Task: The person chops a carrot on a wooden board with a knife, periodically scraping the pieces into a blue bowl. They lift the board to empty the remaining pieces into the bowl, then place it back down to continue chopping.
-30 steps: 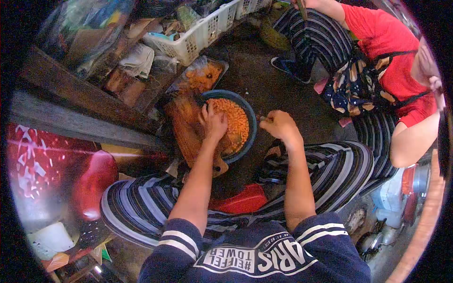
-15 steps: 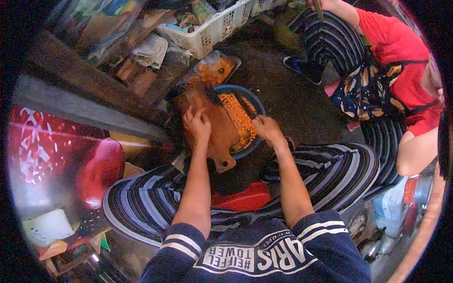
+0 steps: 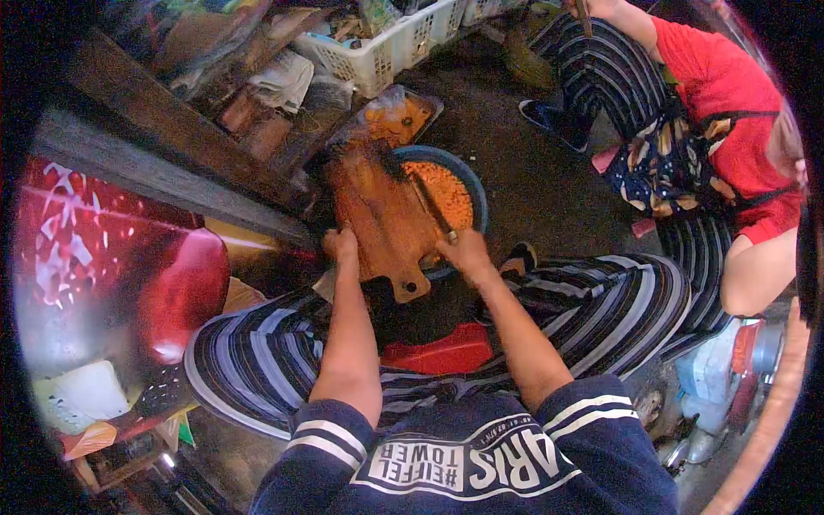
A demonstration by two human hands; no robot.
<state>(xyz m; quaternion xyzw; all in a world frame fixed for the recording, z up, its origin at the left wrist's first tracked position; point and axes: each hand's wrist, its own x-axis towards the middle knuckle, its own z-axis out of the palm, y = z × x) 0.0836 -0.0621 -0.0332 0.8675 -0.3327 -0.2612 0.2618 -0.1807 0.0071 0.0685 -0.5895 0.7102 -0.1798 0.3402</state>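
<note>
A wooden cutting board [image 3: 386, 215] with a short holed handle lies over the left part of a blue basin [image 3: 475, 184]. Small diced orange pieces [image 3: 446, 193] fill the basin. At the board's left edge, my left hand [image 3: 342, 245] grips the wood, its fingers partly hidden. My right hand [image 3: 464, 254] is closed around the handle of a knife [image 3: 433, 202], whose blade runs along the board's right edge above the pieces. The top of the board looks dark and stained.
Behind the basin is a tray [image 3: 427, 129] with orange chunks and a plastic bag. A white crate [image 3: 373, 64] stands farther back. To the right sits another person in a red shirt [image 3: 721, 77], a hand around a blade-like tool. A red low seat [image 3: 438, 350] is beneath me.
My left hand has moved from the board's top face down to its left edge. My right hand and the knife have come left and nearer, against the board's right edge.
</note>
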